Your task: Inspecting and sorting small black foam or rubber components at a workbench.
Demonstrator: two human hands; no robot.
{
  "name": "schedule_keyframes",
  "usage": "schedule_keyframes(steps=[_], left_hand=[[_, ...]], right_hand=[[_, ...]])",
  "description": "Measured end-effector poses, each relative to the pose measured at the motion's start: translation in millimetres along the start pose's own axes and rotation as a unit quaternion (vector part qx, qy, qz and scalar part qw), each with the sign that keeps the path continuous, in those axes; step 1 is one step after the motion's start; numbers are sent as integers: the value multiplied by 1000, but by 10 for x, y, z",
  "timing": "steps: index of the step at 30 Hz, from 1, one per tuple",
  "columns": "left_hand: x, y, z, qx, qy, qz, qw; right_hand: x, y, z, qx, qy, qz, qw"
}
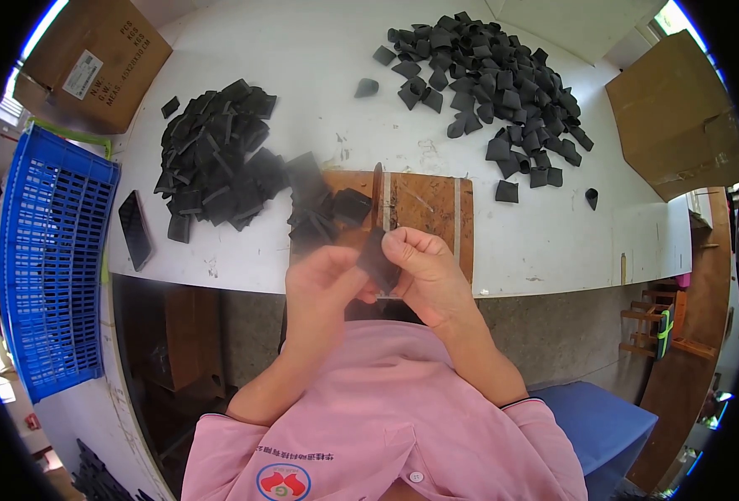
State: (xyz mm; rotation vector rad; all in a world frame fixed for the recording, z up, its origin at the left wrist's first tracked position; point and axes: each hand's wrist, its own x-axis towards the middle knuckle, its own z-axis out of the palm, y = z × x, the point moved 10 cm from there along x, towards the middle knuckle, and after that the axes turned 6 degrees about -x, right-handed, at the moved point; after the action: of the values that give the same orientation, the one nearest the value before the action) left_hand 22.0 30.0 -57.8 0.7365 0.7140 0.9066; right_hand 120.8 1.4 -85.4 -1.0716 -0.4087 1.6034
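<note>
While the fingers of the left hand (326, 288) and right hand (428, 275) pinch it from both sides, a small black piece (378, 263) is held over the near edge of a wooden board (424, 209) on the white worktop (319, 100). Work looks well under way: flat pieces (215, 159) lie heaped at left, apparently left to handle, while curled, tube-like pieces (503, 92) spread at far right, probably done. Black print and a white label (83, 75) mark the left cardboard box (139, 46); lettering accompanies a round badge (283, 482) on the pink shirt (469, 392).
</note>
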Motion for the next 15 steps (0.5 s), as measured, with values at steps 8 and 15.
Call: schedule_keyframes(steps=[8, 15], left_hand=[[2, 257, 12, 209, 11, 145, 967], [-220, 643, 152, 417, 108, 414, 802]], right_hand=[[-442, -700, 368, -448, 90, -400, 794], [-514, -766, 655, -587, 159, -513, 606]])
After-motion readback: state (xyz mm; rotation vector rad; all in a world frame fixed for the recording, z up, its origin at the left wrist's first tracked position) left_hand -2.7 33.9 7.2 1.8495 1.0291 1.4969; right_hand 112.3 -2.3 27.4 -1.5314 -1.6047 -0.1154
